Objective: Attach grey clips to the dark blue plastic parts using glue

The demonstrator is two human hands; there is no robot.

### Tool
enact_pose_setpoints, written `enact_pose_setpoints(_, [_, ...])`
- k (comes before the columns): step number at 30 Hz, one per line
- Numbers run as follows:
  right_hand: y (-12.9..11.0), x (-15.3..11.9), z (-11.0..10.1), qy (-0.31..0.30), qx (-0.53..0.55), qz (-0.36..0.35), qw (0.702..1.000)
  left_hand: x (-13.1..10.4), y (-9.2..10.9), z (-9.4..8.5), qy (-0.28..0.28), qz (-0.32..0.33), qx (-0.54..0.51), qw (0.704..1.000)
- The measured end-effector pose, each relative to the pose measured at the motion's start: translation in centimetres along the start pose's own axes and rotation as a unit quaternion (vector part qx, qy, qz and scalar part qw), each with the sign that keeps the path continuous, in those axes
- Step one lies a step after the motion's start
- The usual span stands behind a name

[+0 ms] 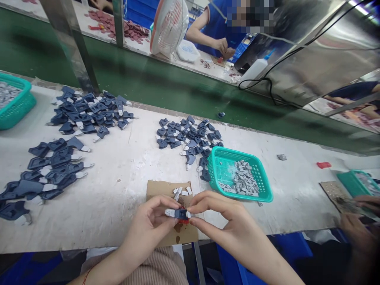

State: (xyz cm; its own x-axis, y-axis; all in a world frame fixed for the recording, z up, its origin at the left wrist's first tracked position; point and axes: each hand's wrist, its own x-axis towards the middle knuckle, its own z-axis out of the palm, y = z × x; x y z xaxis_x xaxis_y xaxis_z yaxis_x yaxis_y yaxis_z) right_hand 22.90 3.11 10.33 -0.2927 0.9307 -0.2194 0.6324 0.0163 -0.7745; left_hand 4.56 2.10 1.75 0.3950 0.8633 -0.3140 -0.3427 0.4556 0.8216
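Between my two hands, above a brown cardboard piece [160, 190], is a small dark blue part [181, 214] with light grey ends. My left hand [156, 221] pinches its left side between thumb and fingers. The fingertips of my right hand [219, 215] close on the white piece [189, 214] at its right end. Something red [183, 221] shows beneath the part. Several small white pieces [184, 193] lie on the cardboard's upper part, and dark brown stains mark its surface.
A green basket [211, 174] of grey pieces stands right of the cardboard. Piles of blue parts [84, 111] lie left and behind [190, 134]. At the right edge are a person's hands [356, 225]. Another person works beyond the green divider [130, 79].
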Motion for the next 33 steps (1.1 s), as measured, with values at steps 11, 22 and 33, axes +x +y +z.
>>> enact_pose_setpoints(11, [-0.3,0.6,0.7,-0.03,-0.012,-0.016,0.999,-0.1,-0.3,-0.1,0.002,0.021,-0.026,0.999])
enact_pose_setpoints(22, [-0.1,0.4,0.4,-0.023,0.048,0.024,0.998,-0.1,-0.3,-0.1,-0.012,0.026,-0.057,0.998])
enact_pose_setpoints(33, [1.3,0.4,4.7,0.044,0.267,0.071,0.96,0.2,0.8,0.6,-0.011,0.035,-0.094,0.995])
